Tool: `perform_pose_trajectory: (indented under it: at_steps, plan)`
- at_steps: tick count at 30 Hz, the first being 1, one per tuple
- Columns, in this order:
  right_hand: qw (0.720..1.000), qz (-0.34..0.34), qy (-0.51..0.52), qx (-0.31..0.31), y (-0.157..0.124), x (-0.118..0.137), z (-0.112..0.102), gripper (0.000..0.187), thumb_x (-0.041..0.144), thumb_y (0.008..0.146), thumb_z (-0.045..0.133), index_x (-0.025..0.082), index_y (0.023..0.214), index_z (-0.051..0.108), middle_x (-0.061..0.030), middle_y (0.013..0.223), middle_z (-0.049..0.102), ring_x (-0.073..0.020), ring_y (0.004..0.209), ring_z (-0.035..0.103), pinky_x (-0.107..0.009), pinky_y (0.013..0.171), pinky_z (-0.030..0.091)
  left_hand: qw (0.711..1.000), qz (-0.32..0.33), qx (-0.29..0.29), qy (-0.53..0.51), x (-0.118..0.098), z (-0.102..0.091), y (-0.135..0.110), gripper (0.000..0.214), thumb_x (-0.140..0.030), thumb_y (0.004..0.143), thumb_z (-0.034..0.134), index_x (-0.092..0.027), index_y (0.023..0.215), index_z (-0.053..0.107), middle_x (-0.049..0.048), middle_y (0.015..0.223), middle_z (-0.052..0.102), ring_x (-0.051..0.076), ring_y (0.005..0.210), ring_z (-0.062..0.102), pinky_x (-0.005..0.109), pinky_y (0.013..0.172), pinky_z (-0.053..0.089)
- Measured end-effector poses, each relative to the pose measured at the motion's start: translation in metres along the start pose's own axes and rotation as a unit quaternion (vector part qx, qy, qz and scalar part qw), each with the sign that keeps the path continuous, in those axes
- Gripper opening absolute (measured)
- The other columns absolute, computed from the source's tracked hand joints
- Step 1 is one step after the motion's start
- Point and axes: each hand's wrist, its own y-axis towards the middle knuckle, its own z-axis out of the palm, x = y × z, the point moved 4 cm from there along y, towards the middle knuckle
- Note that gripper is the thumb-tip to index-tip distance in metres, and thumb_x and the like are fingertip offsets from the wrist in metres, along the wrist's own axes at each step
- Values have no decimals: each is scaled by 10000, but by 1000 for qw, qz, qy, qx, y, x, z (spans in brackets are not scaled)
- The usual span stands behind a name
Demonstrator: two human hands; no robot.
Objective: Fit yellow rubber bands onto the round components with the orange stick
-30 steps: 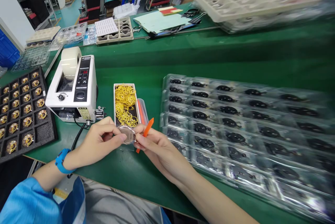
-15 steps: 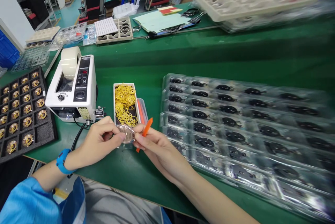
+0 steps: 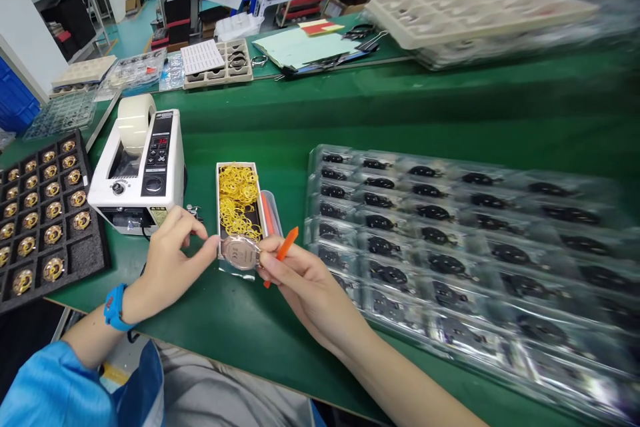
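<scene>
At the far left lies one black foam tray (image 3: 75, 250) of gold round parts, more than twenty in view, with the picture's edge cutting off the rest. Next to it on the green worktop (image 3: 240, 320) stands one white tape dispenser machine (image 3: 150, 177) carrying one pale roll of tape (image 3: 134, 115). Just in front of it is the left hand (image 3: 167, 260), with one blue wristband (image 3: 114, 307). Its fingers (image 3: 207, 240) are nearly closed and pinch the left rim of one round clear-cased disc (image 3: 241, 252). The disc is held above the near end of one narrow white box (image 3: 219, 200) filled with yellow rings, too tangled to count. One clear tube (image 3: 274, 207) lies just beside the box. The right hand (image 3: 300, 280) has its fingers closed on the disc's right rim and on one orange plastic stick (image 3: 287, 244). Further right lie clear blister trays (image 3: 450, 234) of black parts, dozens of them, too blurred to count.
</scene>
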Motion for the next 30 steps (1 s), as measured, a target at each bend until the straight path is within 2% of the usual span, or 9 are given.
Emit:
perform_pose_trajectory:
  at_steps: [3, 6, 11, 16, 19, 23, 27, 28, 30]
  plan:
    - [1000, 10, 14, 19, -1, 1, 5, 489, 687, 680, 703, 217, 681, 570, 28, 600, 430, -132, 575, 361, -275, 565, 297, 997, 68, -8, -46, -6, 2, -2, 59, -202, 860, 612, -182, 808, 631, 24, 822, 535, 123, 718, 514, 254, 627, 446]
    - [998, 10, 40, 39, -3, 1, 9, 469, 662, 695, 707, 215, 673, 570, 29, 609, 418, -128, 571, 341, -271, 562, 303, 990, 111, 46, -68, -11, 13, -6, 102, -228, 875, 609, -201, 893, 706, 93, 1002, 596, 190, 922, 588, 337, 767, 512]
    - [987, 61, 128, 78, -5, -10, 11, 409, 567, 693, 763, 209, 684, 565, 30, 617, 417, -119, 575, 356, -255, 572, 354, 982, 91, 119, -111, -8, 21, -7, 159, -278, 823, 689, -218, 967, 722, 135, 1245, 597, 272, 1153, 576, 467, 978, 473]
    - [971, 123, 176, 101, -10, -24, 17, 373, 538, 655, 798, 225, 753, 618, -11, 666, 520, -158, 617, 459, -310, 617, 441, 970, 133, 149, -142, -11, 16, -7, 357, -331, 729, 785, -172, 1039, 705, 165, 1279, 593, 272, 1185, 571, 427, 1040, 448]
    - [971, 131, 178, 86, -16, -29, 12, 374, 547, 642, 796, 231, 650, 594, -19, 627, 490, -175, 617, 460, -328, 601, 451, 966, 197, 123, -115, -16, 11, -12, 337, -360, 778, 738, -157, 1043, 691, 164, 1242, 626, 246, 1147, 602, 374, 1011, 479]
    - [984, 93, 115, 100, -11, -21, -20, 377, 623, 617, 759, 267, 670, 647, -67, 676, 522, -235, 648, 503, -406, 611, 466, 970, 242, -23, -28, -13, -16, -33, 148, -208, 886, 579, -182, 998, 672, 129, 1089, 705, 199, 995, 672, 326, 853, 549]
    - [994, -19, -80, 71, 25, 17, -56, 360, 642, 720, 674, 284, 753, 688, -80, 727, 546, -220, 660, 504, -392, 616, 418, 965, 140, -166, 148, 15, -79, -56, 157, -126, 878, 539, -199, 965, 648, 65, 894, 706, 159, 829, 663, 283, 729, 539]
    - [983, -51, -166, 60, 37, 30, -61, 376, 645, 752, 648, 271, 763, 684, -78, 748, 560, -215, 676, 508, -384, 632, 401, 957, 68, -171, 225, 29, -98, -58, 139, -163, 894, 523, -189, 943, 650, 74, 909, 696, 173, 859, 654, 308, 778, 532]
    - [928, -87, -361, 46, 65, 52, -62, 362, 559, 877, 546, 235, 748, 646, -52, 697, 545, -192, 661, 494, -360, 641, 359, 912, -128, -98, 378, 67, -131, -57, 229, -268, 938, 443, -184, 981, 652, 94, 1019, 672, 209, 1007, 623, 355, 922, 492]
